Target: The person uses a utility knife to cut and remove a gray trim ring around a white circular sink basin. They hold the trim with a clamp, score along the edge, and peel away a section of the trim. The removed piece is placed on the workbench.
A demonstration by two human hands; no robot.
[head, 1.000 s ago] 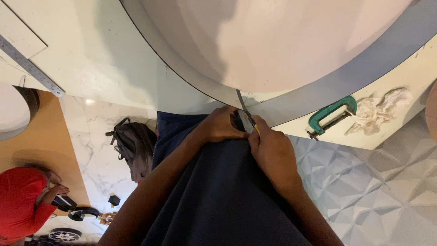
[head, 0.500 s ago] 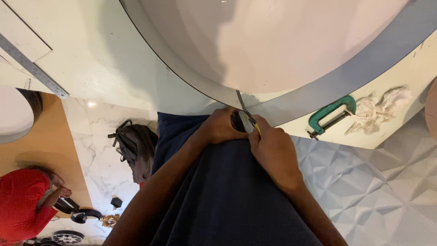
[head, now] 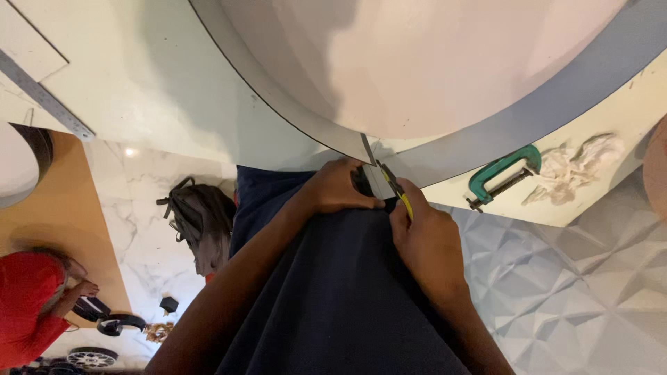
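Note:
Both my hands meet at the near edge of a white worktable (head: 139, 104). My right hand (head: 425, 239) grips a tool with a yellow and black handle (head: 396, 191); its thin metal blade (head: 367, 149) crosses a grey curved band (head: 500, 132) that runs around a large pale round panel (head: 431, 62). My left hand (head: 340, 187) is closed around the tool's dark end right beside the right hand, at the band's edge. What lies under the fingers is hidden. My dark blue clothing fills the lower middle.
A green C-clamp (head: 501, 175) lies on the table to the right, next to a crumpled white rag (head: 577, 167). A metal ruler (head: 42, 97) lies at far left. Below on the marble floor are a grey backpack (head: 201, 222) and a person in red (head: 35, 305).
Both hands stay in the same spot at the band's edge. The yellow handle shows a little more; the view has drifted only slightly.

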